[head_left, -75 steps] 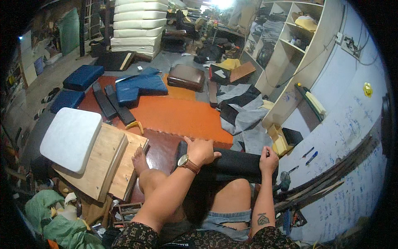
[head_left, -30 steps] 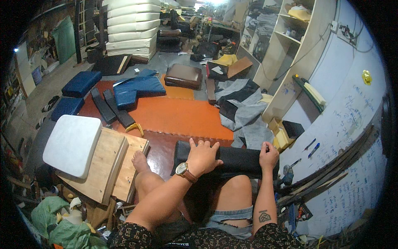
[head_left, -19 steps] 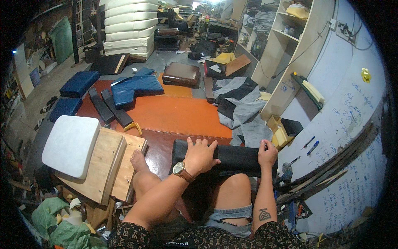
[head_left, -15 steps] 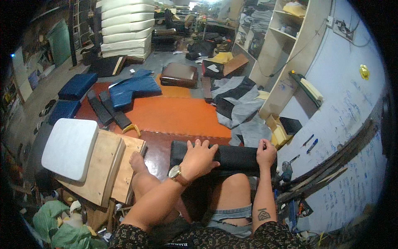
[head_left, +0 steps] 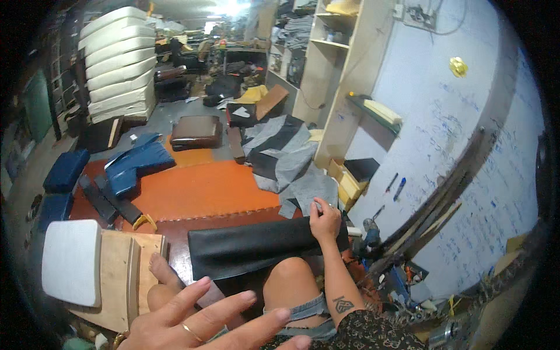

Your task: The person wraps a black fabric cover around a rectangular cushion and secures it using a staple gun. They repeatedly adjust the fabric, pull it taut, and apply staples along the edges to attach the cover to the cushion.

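A long black pad (head_left: pixel 251 245) is set crossways in front of the bent knee (head_left: pixel 290 280), with its near side by the legs. It seems to be kept close like this so that both hands can get to it.

The right hand (head_left: pixel 325 221) is placed at the pad's right end, perhaps to keep that end from slipping. Its fingers are curled in, with the tips near each other. It cannot be told if they are quite closed or if anything is pinched there.

The left hand (head_left: pixel 192 332) is held up near the camera, apart from the pad. Its fingers are spread wide, and nothing is seen in them.

Past the pad, a dark red sheet (head_left: pixel 175 229) and an orange mat (head_left: pixel 198 189) are spread on the floor, maybe to keep things clean. On the left, a white pad (head_left: pixel 73 262) is laid on wooden boards (head_left: pixel 116 291). Grey and black cloth (head_left: pixel 291 154) is heaped farther off, and cream cushions (head_left: pixel 119 70) are piled high, likely to save room.
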